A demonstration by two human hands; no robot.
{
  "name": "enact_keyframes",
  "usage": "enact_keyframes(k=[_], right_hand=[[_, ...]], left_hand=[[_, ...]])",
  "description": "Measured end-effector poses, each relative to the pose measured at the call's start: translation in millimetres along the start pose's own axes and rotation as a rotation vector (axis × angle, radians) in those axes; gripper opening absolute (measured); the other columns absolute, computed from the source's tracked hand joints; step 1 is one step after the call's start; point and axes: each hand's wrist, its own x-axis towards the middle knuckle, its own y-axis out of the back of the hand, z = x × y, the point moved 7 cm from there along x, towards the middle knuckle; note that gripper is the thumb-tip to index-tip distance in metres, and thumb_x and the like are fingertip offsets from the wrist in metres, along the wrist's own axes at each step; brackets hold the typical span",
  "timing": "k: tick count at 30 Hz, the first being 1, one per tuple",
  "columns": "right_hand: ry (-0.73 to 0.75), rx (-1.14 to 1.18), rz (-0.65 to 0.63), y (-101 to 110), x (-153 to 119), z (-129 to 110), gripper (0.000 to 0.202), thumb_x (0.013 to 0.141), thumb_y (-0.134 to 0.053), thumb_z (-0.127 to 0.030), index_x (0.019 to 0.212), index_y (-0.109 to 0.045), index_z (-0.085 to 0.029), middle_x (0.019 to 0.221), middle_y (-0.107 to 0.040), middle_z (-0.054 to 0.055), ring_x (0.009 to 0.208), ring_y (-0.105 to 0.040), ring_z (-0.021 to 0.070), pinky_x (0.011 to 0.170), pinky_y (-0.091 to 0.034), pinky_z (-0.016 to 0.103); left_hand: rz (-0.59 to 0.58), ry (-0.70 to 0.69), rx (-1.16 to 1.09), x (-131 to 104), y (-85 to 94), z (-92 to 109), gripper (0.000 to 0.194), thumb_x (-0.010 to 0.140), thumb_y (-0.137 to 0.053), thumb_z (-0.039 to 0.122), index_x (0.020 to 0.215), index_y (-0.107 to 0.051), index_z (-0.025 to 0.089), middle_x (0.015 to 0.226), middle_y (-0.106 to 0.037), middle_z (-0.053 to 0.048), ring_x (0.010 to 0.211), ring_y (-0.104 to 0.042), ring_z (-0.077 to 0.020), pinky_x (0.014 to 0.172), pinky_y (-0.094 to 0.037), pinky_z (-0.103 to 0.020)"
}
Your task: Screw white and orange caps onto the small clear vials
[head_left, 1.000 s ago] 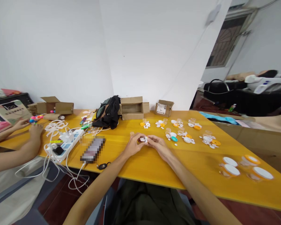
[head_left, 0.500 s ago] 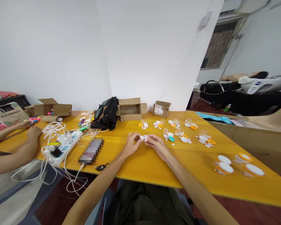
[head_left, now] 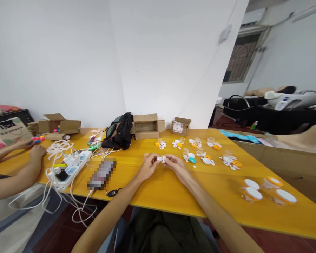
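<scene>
Over the middle of the yellow table (head_left: pixel 163 196), my left hand (head_left: pixel 147 167) and my right hand (head_left: pixel 177 166) meet at a small white plastic part with dark holes (head_left: pixel 160 159). Fingertips of both hands are closed on it, one from each side. Its exact kind is too small to make out. To the right of my hands lie groups of loose white discs and rings (head_left: pixel 206 161), a teal lid (head_left: pixel 192 160), orange rings (head_left: pixel 217 147) and small clear cups (head_left: pixel 185 151).
Several clear jars with white-and-orange lids (head_left: pixel 285 196) stand at the right. Open cardboard boxes (head_left: pixel 146 126) and a black backpack (head_left: pixel 118 130) line the wall. Left are a phone (head_left: pixel 102 174), a power strip (head_left: pixel 73 172) with cables, and another person's arm (head_left: pixel 28 172).
The white part between my fingers has turned slightly and shows more of its holed side. Both hands stay together on it. The view has tilted a little.
</scene>
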Motion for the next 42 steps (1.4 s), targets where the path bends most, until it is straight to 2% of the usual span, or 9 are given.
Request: enact_keyframes(k=[11, 17, 22, 26, 29, 32, 37, 40, 42], right_hand=[[-0.100, 0.010, -0.041, -5, 0, 1, 0.045, 0.061, -0.080, -0.062, 0.070, -0.071, -0.018, 0.067, -0.067, 0.002, 0.060, -0.060, 0.0121, 0.061, -0.052, 0.025], [-0.108, 0.034, -0.040, -9, -2, -8, 0.044, 0.049, -0.088, -0.054, 0.073, -0.072, -0.020, 0.071, -0.069, 0.001, 0.063, -0.061, 0.0130, 0.063, -0.053, 0.026], [-0.124, 0.036, -0.036, -12, -2, -9, 0.047, 0.049, -0.086, -0.059, 0.069, -0.072, -0.019, 0.068, -0.067, 0.001, 0.060, -0.059, 0.0117, 0.062, -0.052, 0.026], [-0.110, 0.039, -0.030, -13, -2, -10, 0.048, 0.045, -0.088, -0.057, 0.070, -0.072, -0.019, 0.070, -0.068, 0.001, 0.061, -0.060, 0.0122, 0.063, -0.052, 0.027], [-0.072, 0.042, -0.015, -13, -2, -13, 0.047, 0.043, -0.090, -0.051, 0.073, -0.072, -0.021, 0.073, -0.070, 0.001, 0.066, -0.061, 0.0135, 0.067, -0.053, 0.029], [-0.044, 0.036, -0.007, -12, -1, -13, 0.044, 0.044, -0.091, -0.048, 0.074, -0.072, -0.022, 0.076, -0.071, 0.001, 0.070, -0.063, 0.0147, 0.070, -0.054, 0.030], [-0.054, -0.006, -0.044, -11, 0, -10, 0.040, 0.054, -0.087, -0.052, 0.076, -0.074, -0.021, 0.077, -0.072, 0.003, 0.067, -0.063, 0.0152, 0.072, -0.055, 0.032], [-0.054, -0.019, -0.051, -11, 0, -10, 0.040, 0.054, -0.086, -0.052, 0.076, -0.074, -0.021, 0.079, -0.072, 0.003, 0.070, -0.064, 0.0162, 0.074, -0.055, 0.033], [-0.039, -0.031, -0.048, -11, -1, -11, 0.041, 0.053, -0.087, -0.051, 0.077, -0.073, -0.022, 0.081, -0.073, 0.003, 0.074, -0.065, 0.0176, 0.076, -0.055, 0.034]], left_hand=[[-0.025, -0.082, 0.069, -2, -1.4, 6, 0.019, 0.092, -0.051, 0.035, 0.097, -0.061, 0.019, 0.089, -0.065, -0.003, 0.079, -0.056, -0.0162, 0.075, -0.045, -0.027], [0.012, -0.098, 0.073, 0, 4.0, 10, 0.020, 0.094, -0.051, 0.034, 0.090, -0.065, 0.020, 0.084, -0.065, -0.003, 0.078, -0.056, -0.0165, 0.076, -0.047, -0.028], [0.003, -0.143, 0.066, 0, 4.7, 15, 0.017, 0.093, -0.052, 0.030, 0.088, -0.066, 0.020, 0.089, -0.064, -0.005, 0.083, -0.057, -0.0178, 0.078, -0.047, -0.029], [0.045, -0.046, 0.006, 0, 6.6, 4, 0.018, 0.087, -0.061, 0.035, 0.097, -0.064, 0.020, 0.091, -0.065, -0.004, 0.080, -0.059, -0.0167, 0.074, -0.048, -0.028], [0.050, 0.042, -0.035, 2, 5.9, -5, 0.022, 0.087, -0.060, 0.040, 0.092, -0.065, 0.019, 0.083, -0.066, -0.003, 0.073, -0.059, -0.0156, 0.069, -0.048, -0.027], [0.030, 0.049, -0.045, 3, 4.7, -4, 0.023, 0.088, -0.058, 0.041, 0.084, -0.065, 0.019, 0.076, -0.065, -0.001, 0.069, -0.058, -0.0150, 0.066, -0.048, -0.026], [0.037, -0.055, 0.008, 1, 7.0, 8, 0.015, 0.088, -0.059, 0.033, 0.084, -0.064, 0.020, 0.081, -0.065, -0.002, 0.077, -0.058, -0.0159, 0.073, -0.048, -0.028], [0.037, -0.050, 0.008, 0, 6.3, 5, 0.014, 0.086, -0.062, 0.032, 0.093, -0.063, 0.021, 0.089, -0.065, -0.004, 0.082, -0.059, -0.0164, 0.073, -0.048, -0.028], [0.046, -0.019, -0.005, -1, 5.6, 0, 0.026, 0.081, -0.068, 0.033, 0.103, -0.061, 0.021, 0.096, -0.064, -0.004, 0.084, -0.059, -0.0167, 0.073, -0.049, -0.027]])
